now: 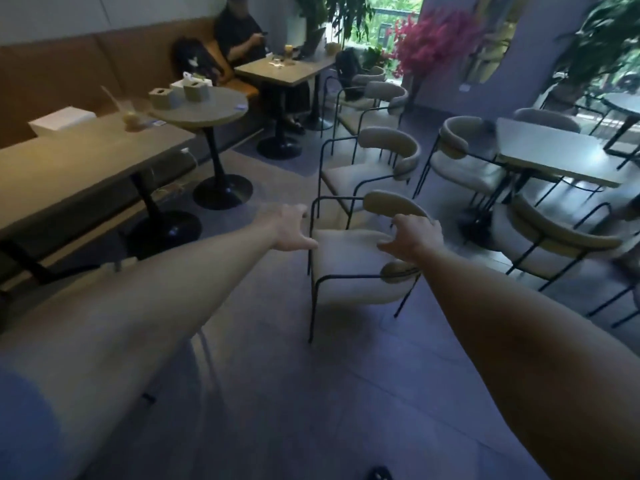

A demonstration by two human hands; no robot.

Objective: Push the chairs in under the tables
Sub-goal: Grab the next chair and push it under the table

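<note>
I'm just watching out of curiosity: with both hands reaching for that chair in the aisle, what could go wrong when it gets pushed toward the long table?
Neither the left hand nor the right hand seems to grip the chair firmly yet, so a shove might tip or twist it. Its thin legs could also catch the long table's black base, jolting the drink glass on top.
</note>
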